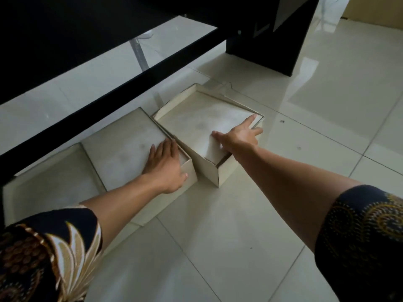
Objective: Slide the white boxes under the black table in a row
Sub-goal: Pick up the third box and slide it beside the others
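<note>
Three white boxes lie on the tiled floor at the front edge of the black table [65,35]. The left box [50,188] sits lowest in view, partly under the table's black front rail [122,90]. On the near right corner of the middle box [122,147] rests my left hand [165,164], palm flat and fingers together. The right box [202,118] stands turned at an angle and touches the middle one. My right hand [237,136] lies on its near right part, fingers spread, thumb over a loose white flap.
The table's black side panel [268,49] stands on the floor at the upper right. A grey metal leg [139,53] shows behind the rail. Glossy white tiles [327,105] stretch to the right and toward me. Patterned dark sleeves cover both upper arms.
</note>
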`<action>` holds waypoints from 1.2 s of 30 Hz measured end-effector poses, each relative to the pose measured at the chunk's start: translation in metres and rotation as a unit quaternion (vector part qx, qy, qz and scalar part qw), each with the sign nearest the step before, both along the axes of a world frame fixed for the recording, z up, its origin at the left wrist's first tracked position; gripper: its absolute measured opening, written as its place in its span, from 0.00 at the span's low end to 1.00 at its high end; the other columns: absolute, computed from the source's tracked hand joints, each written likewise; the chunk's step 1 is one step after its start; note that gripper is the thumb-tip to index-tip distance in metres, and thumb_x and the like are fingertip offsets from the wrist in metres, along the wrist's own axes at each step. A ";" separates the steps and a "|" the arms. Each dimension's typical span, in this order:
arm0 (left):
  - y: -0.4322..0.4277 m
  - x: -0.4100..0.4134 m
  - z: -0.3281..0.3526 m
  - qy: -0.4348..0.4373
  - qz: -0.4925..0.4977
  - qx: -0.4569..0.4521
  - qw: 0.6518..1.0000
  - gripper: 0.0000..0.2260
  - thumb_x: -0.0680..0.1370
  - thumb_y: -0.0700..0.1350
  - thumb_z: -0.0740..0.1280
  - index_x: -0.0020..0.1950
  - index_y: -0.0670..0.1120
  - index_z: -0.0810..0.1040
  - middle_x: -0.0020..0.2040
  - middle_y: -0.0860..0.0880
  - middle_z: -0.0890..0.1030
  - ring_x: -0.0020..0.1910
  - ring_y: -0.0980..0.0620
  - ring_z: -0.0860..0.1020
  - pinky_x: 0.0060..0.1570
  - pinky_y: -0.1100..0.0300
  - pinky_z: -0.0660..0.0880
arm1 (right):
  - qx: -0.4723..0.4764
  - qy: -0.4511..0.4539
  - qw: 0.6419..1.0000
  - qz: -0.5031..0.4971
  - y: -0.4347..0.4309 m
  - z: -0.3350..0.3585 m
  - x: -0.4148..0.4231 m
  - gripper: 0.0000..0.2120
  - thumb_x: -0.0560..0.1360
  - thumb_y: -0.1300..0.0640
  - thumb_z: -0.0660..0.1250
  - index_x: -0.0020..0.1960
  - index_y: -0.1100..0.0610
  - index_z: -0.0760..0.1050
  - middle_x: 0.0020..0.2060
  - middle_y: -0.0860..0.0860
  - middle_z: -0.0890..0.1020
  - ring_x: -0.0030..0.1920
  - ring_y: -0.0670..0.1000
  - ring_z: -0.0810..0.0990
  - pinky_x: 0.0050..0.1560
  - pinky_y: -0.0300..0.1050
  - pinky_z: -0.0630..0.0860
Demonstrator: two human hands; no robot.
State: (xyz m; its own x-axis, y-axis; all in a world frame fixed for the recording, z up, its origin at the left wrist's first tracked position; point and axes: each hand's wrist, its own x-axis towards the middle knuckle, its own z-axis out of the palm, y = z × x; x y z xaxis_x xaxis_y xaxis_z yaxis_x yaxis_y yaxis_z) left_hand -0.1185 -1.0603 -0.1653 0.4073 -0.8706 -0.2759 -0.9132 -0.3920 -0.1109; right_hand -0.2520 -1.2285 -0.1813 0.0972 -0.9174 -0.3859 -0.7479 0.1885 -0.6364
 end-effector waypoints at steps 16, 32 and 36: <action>0.021 0.002 -0.029 0.100 0.062 -0.079 0.990 0.31 0.83 0.52 0.48 0.77 0.36 0.39 0.76 0.35 0.33 0.75 0.39 0.31 0.72 0.46 0.32 | -0.027 0.031 0.998 0.048 0.005 0.000 0.070 0.63 0.67 0.30 0.71 0.80 0.56 0.33 0.78 0.69 0.42 0.63 0.67 0.76 0.57 0.49 0.77; 0.040 0.003 -0.033 0.120 0.018 -0.096 0.988 0.28 0.82 0.41 0.52 0.79 0.56 0.44 0.78 0.41 0.33 0.75 0.41 0.29 0.70 0.49 0.31 | -0.039 -0.030 0.998 0.045 0.033 -0.010 0.068 0.54 0.73 0.34 0.67 0.80 0.53 0.33 0.77 0.66 0.34 0.69 0.70 0.70 0.67 0.56 0.71; 0.038 0.002 -0.020 0.106 0.030 -0.047 0.993 0.36 0.78 0.36 0.55 0.78 0.58 0.41 0.78 0.43 0.32 0.76 0.42 0.31 0.73 0.48 0.35 | -0.050 0.010 0.997 0.062 0.036 -0.006 0.064 0.53 0.74 0.31 0.63 0.80 0.53 0.33 0.78 0.66 0.36 0.65 0.67 0.75 0.61 0.53 0.73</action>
State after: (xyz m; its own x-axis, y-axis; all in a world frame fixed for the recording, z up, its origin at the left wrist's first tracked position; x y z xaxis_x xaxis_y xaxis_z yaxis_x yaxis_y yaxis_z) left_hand -0.1161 -1.0222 -0.1857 0.4002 -0.8728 -0.2794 -0.8869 -0.4456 0.1217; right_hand -0.1881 -1.1928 -0.1868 0.2049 -0.9330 -0.2958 -0.7745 0.0302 -0.6318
